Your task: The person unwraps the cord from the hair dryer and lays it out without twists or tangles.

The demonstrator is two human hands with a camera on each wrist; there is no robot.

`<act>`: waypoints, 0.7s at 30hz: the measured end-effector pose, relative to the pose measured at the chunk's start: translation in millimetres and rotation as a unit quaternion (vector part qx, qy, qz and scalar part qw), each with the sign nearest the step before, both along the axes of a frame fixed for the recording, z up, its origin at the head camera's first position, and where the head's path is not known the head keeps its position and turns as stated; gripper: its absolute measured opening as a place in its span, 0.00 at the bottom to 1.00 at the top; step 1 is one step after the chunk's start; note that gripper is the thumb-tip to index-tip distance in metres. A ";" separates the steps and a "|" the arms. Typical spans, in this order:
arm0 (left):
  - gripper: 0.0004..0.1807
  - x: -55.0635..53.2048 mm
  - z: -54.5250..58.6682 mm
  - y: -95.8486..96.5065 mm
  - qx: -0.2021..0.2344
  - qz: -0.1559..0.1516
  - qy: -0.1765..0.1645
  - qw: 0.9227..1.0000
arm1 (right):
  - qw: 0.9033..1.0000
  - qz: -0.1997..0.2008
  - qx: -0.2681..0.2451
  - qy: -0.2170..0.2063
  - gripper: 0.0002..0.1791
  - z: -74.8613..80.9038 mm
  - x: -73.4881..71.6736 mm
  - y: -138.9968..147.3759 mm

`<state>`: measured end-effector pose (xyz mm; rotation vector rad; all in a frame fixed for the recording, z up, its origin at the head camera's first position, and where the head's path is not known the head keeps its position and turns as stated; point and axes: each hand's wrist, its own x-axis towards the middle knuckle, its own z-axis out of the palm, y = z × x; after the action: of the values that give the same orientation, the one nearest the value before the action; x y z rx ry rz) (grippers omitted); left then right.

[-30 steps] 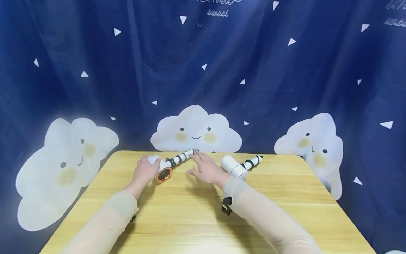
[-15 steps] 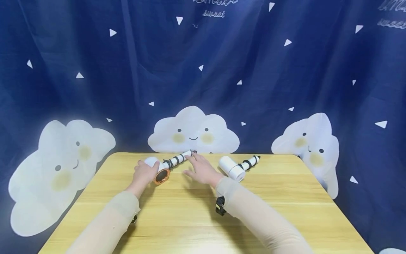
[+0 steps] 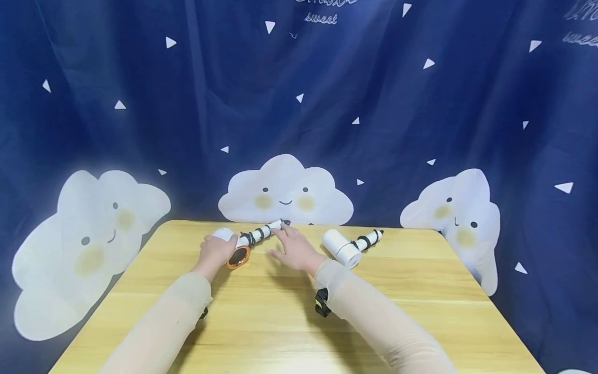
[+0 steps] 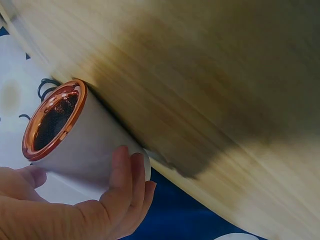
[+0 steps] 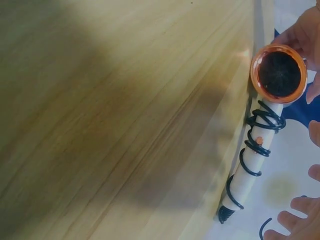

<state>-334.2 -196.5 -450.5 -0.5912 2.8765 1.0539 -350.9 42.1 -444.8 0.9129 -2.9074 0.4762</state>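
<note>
1. Dark blue curtain [image 3: 420, 119] fills the background, printed with white triangles, the word "sweet" [image 3: 321, 19] and smiling clouds, one of them [image 3: 285, 189] centred behind the far edge of the surface.
2. Pale wood grain runs across the surface [image 3: 261, 322], which narrows toward the curtain.
3. Near that far edge, left of centre, is a copper-rimmed hair dryer [image 3: 242, 241]; its handle [image 3: 263, 232] slants away to the right.
4. Its copper ring [image 5: 256, 70] surrounds a dark mesh grille [image 5: 279, 74], and this end faces the person.
5. Black cord [image 5: 267, 120] winds in loose loops round the white handle, near a small copper-coloured spot [image 5: 259, 140].
6. The left hand [image 3: 217, 253] holds the white barrel, thumb on one side and fingers curved round the other.
7. The right hand [image 3: 297, 249] is spread, fingers extended over the handle's far end in the head view; whether the fingertips touch it, I cannot tell.
8. To the right lies a second white hair dryer [image 3: 341, 248], its flat end turned toward the near right and its cord-wrapped handle [image 3: 372, 239] pointing to the far right.
9. Pale sleeves cover both forearms; a black wrist device [image 3: 322, 303] shows at the right cuff.
</note>
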 end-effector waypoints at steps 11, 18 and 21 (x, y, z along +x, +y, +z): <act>0.48 -4.1 -1.5 1.4 0.014 0.015 0.001 1.000 | 1.000 -0.001 -0.001 0.001 0.38 0.8 -2.6 -1.6; 0.49 -3.0 -0.1 1.4 0.037 0.016 -0.017 0.999 | 1.000 0.002 0.006 -0.004 0.39 1.5 -2.1 -4.2; 0.50 -3.0 -1.3 0.4 0.041 0.013 -0.018 0.999 | 1.000 0.002 0.010 -0.004 0.39 -1.9 -4.6 -6.1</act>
<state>-337.2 -196.1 -451.8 -0.6374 2.7867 1.1447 -355.5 36.1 -446.7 0.9212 -2.9237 0.4534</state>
